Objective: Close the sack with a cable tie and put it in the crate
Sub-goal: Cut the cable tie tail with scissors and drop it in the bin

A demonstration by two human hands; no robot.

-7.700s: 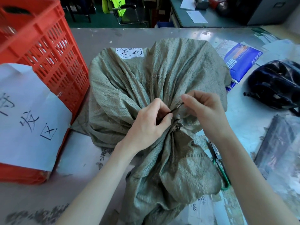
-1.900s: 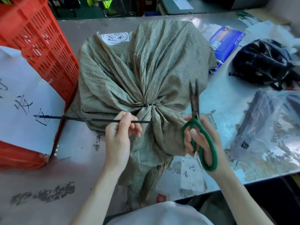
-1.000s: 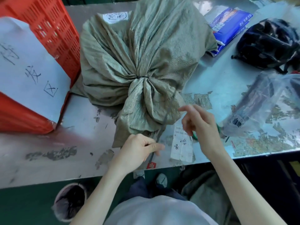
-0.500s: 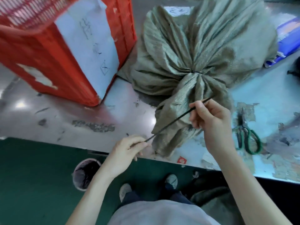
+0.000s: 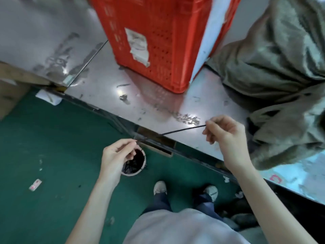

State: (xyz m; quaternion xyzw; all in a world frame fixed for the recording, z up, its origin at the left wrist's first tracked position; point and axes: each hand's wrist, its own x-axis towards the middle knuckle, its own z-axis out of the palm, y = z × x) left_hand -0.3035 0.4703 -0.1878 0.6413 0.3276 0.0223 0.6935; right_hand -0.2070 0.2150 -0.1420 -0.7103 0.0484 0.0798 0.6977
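Observation:
The grey-green woven sack (image 5: 274, 71) lies on the metal table at the right, its neck gathered. The red plastic crate (image 5: 158, 37) stands on the table beside it, to the left. A thin black strip of cable tie (image 5: 177, 132), cut free of the sack, stretches between my hands over the table's front edge. My left hand (image 5: 117, 156) pinches its lower end above a small bin on the floor. My right hand (image 5: 223, 132) pinches the upper end, just left of the sack's loose mouth.
A small round bin (image 5: 139, 166) with black offcuts stands on the green floor below my left hand. A white paper sheet (image 5: 211, 32) hangs on the crate's side. The table edge (image 5: 158, 141) runs diagonally. My feet are below.
My view swung left and down toward the floor. Both hands carried the cut tie strip away from the sack to the table edge, over the bin. The scissors are out of view.

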